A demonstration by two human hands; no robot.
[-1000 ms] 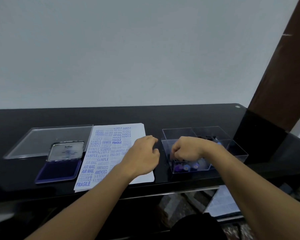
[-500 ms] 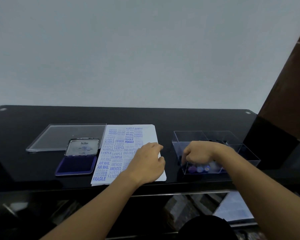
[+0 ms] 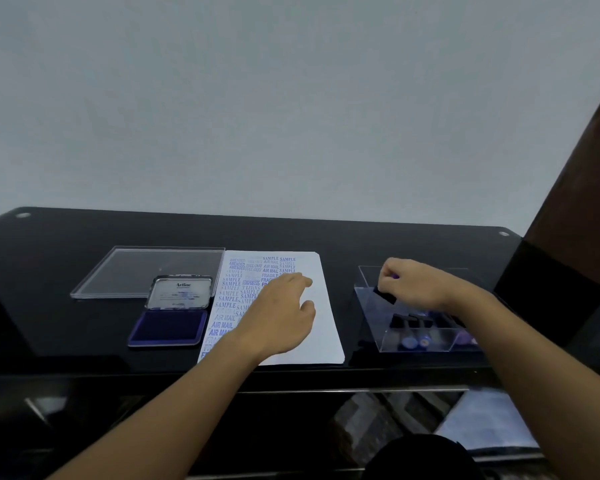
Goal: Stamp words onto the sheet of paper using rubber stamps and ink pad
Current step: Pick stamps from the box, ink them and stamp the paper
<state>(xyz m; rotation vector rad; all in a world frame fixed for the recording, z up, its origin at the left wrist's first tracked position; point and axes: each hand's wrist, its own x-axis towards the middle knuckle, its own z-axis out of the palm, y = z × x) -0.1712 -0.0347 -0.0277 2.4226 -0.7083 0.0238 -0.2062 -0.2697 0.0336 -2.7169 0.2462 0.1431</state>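
The sheet of paper [image 3: 326, 327] lies flat on the black table [image 3: 66, 323], between the ink pad and a clear box. Its left half is crowded with blue stamped words: SAMPLE, AIR MAIL, AMENDED, FRAGILE. The right margin is blank. The left hand [image 3: 278, 317] rests on the sheet with fingers loosely extended, covering the middle of the print. The right hand [image 3: 413, 285] hovers over the clear box [image 3: 413, 344], its fingers curled around a rubber stamp [image 3: 386, 296] with a black base and what seems to be a purple handle, mostly hidden in the fist. More stamps [image 3: 409, 327] lie inside the box. Left of the sheet, the ink pad [image 3: 168, 325] stands open, its lid [image 3: 181, 293] raised behind the dark blue pad. A clear flat cover [image 3: 136, 271] lies just behind it.
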